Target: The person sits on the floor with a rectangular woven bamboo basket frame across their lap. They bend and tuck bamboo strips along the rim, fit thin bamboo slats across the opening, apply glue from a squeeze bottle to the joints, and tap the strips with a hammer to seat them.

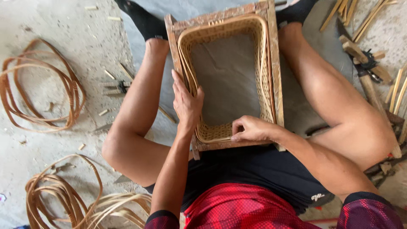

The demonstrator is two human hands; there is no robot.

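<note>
floor: loose cane coils lying unused | my left hand is pressing flat, fingers together, on the left rim of the woven basket | basket is sitting in the wooden frame between my legs, walls looking woven, rim band unfinished | my right hand is pinching a cane strip at the near rim

Woven rattan basket (open, rectangular) inside wooden frame.

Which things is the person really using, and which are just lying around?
In use: left hand and right hand on the woven rattan basket, wooden frame around it.

Lying about: rattan coils, loose strips, bamboo sticks.
</note>
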